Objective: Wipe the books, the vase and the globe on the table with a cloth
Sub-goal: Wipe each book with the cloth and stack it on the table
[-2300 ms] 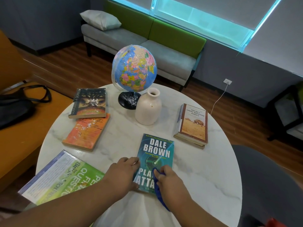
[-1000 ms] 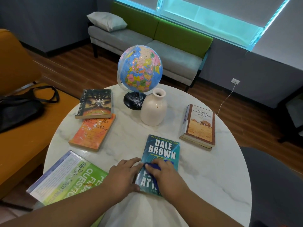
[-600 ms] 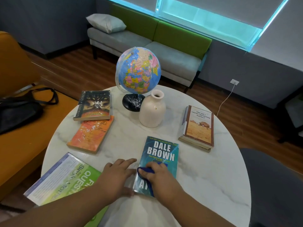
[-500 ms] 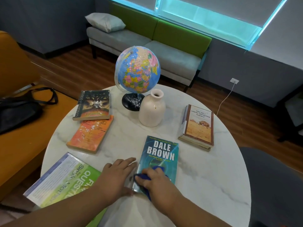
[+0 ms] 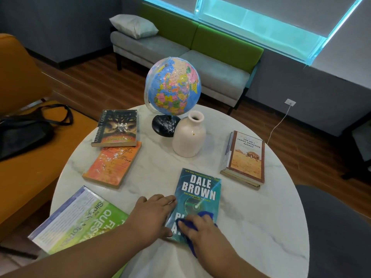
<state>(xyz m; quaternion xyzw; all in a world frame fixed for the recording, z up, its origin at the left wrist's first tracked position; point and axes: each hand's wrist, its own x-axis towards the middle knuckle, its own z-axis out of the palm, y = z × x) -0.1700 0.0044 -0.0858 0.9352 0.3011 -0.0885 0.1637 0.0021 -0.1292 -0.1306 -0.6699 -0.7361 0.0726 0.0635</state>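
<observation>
In front of the rounded cream vase (image 5: pixel 189 137) lies a glossy teal paperback (image 5: pixel 197 195), left hand (image 5: pixel 152 214) spread flat at its edge, right hand (image 5: pixel 203 232) clutching a bunched blue cloth (image 5: pixel 205 215) on its cover.

Left hand (image 5: pixel 152 214) and right hand (image 5: pixel 203 229) bare; forearms (image 5: pixel 96 257) bare, apparently up to the frame edge.

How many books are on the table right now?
6, it seems: dark book far left, orange book touching it, green book near left, teal book front centre, tan book at right atop a lower book. More may hide beneath.
</observation>
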